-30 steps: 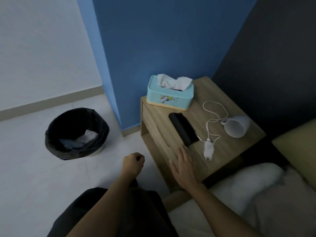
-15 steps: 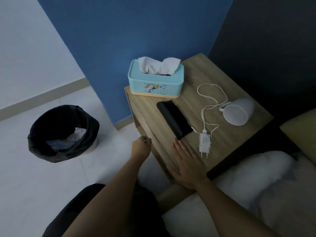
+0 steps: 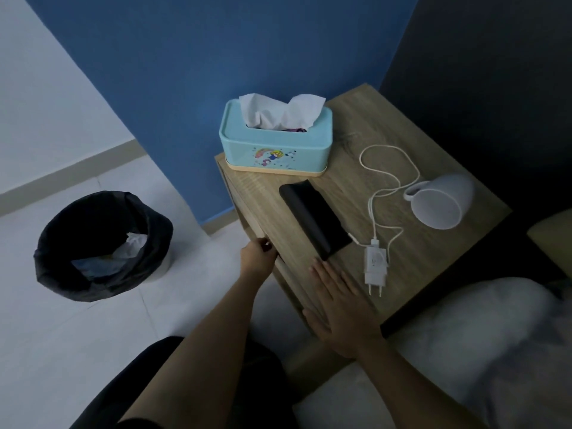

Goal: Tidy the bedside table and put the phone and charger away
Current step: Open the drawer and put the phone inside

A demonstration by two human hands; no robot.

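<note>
A black phone [image 3: 314, 221] lies face down on the wooden bedside table [image 3: 433, 252]. Its white charger plug [image 3: 376, 264] rests just to the right, and the white cable [image 3: 387, 174] loops toward the back. A white mug [image 3: 441, 202] lies on its side at the right. My right hand [image 3: 337, 301] rests flat and open on the table's near corner, with the fingertips just short of the phone. My left hand [image 3: 258, 258] is curled against the table's front face, its fingers hooked at the top edge of the drawer front.
A light blue tissue box [image 3: 275, 150] stands at the table's back left against the blue wall. A bin with a black liner [image 3: 102, 243] holding some rubbish sits on the white floor to the left. White bedding [image 3: 464, 351] lies at the lower right.
My left hand has moved up and forward from my lap to the table's front edge. My right hand stays flat on the table's near corner. The camera has moved closer.
</note>
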